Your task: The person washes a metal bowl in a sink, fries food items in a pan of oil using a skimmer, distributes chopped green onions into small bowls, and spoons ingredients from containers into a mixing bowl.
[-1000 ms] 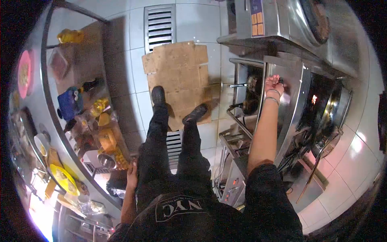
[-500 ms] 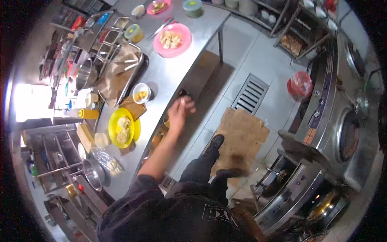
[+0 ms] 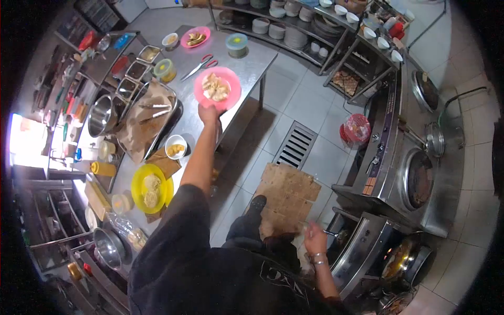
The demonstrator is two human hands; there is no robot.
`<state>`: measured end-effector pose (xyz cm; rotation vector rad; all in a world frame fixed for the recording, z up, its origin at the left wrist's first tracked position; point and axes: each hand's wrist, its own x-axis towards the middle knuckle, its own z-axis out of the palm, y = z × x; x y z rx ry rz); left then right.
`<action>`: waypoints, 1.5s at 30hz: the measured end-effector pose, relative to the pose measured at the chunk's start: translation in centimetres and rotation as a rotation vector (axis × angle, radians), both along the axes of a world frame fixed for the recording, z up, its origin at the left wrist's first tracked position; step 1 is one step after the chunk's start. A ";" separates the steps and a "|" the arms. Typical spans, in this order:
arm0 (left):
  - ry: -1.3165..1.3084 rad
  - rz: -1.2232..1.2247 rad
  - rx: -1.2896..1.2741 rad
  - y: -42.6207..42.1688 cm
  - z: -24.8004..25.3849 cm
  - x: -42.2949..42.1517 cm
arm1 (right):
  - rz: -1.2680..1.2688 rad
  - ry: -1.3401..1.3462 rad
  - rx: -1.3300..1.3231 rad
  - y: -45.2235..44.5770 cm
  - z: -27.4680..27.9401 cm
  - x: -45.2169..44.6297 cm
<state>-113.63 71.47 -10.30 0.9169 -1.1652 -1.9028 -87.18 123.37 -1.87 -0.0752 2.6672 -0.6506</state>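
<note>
Kitchen counter [image 3: 258, 59], pink plate [image 3: 236, 90] near its edge

In the head view, the left hand [image 3: 209, 112] is gripping the plate's near rim; that one-sided hold may be risking a tilt, sending the food [image 3: 216, 87] sliding off. The right hand [image 3: 315, 238] is hovering beside a metal handle [image 3: 331, 233], its grip impossible to tell.

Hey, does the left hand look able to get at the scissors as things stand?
Probably not straight across: the left hand is at the rim of the nearer pink plate, which sits between it and the scissors.
</note>
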 end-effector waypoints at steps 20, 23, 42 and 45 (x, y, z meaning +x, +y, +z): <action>-0.105 -1.221 0.076 42.5 18.2 25.7 | -0.282 0.488 -0.250 10.1 15.9 -0.7; -0.135 -1.290 -0.078 46.0 18.4 26.7 | -0.330 0.523 -0.219 13.5 15.3 1.3; -0.173 -1.486 0.229 57.0 16.9 29.8 | -0.960 0.445 0.240 51.0 11.5 11.0; -0.168 -1.480 0.210 57.5 17.0 29.9 | -0.941 0.281 0.395 54.8 7.1 10.6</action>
